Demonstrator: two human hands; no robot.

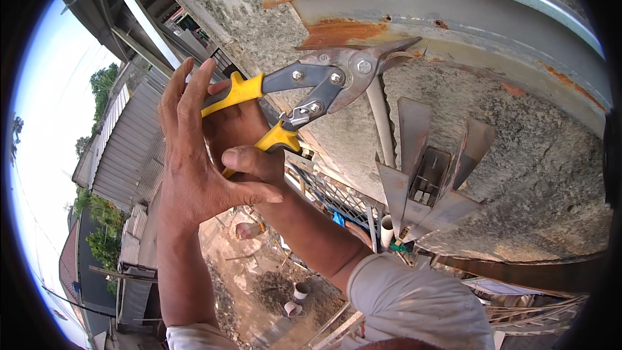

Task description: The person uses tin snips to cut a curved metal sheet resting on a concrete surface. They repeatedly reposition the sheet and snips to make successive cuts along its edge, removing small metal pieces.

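Note:
A pair of tin snips (314,87) with yellow-and-grey handles is raised in front of a rough concrete wall. My right hand (249,155) is closed around its handles, thumb over the lower grip and the palm partly hidden by my other hand. The handles are spread apart. Its jaws point right, slightly parted, close to the lower edge of a rusty steel channel (453,16); I cannot tell whether they touch it. Beside the upper handle, my left hand (194,155) is open, fingers stretched upward and thumb out to the right, crossing in front of my right wrist.
Below the channel, a metal piece with cut, splayed flaps (431,178) juts from the wall (518,162). A pale pipe (381,116) runs down the wall. Far below are muddy ground (269,298), buckets (301,290) and a lattice grille (330,188). Corrugated sheeting (126,139) stands left.

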